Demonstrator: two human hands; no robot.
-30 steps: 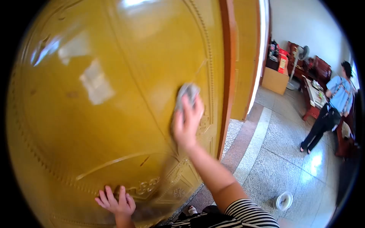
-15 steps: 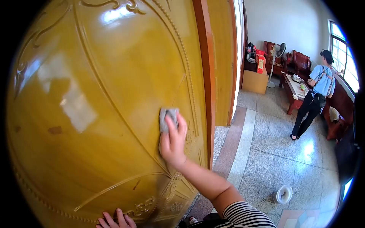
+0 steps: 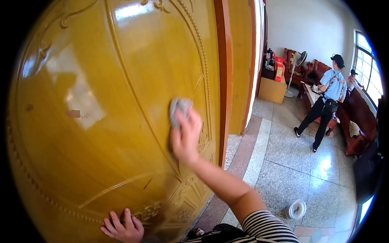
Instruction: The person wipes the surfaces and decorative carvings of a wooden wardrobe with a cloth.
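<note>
Up close on the door (image 3: 133, 141), right of its middle, there's a small grey cloth (image 3: 176, 106) bunched under the right hand (image 3: 187, 135). It's kinda blurry, but I'd guess it's light, soft and squishy, nothing you could break. Best hold is probably over the middle, fingers spread a bit so the edges don't fold under. The door's the opposite: stiff, heavy-looking and super glossy, so I'd expect cloth to slide easily on the smooth bits and drag a little where it's carved.

Pose-wise, the right arm (image 3: 221, 180) reaches up and across from the striped sleeve (image 3: 267, 227), elbow slightly bent, fingers up and curled over the cloth, so that hand's gripping it. Meanwhile the left hand (image 3: 123, 227) rests low on the door, fingers fanned out, holding nothing.

Past that, a white bucket (image 3: 289, 212) sits on the floor (image 3: 283, 160), well apart from both hands. Further back, a person (image 3: 333, 84) in light blue stands beside the low worktop (image 3: 311, 96), with a fan (image 3: 300, 59) and a box (image 3: 271, 90) beyond.
</note>
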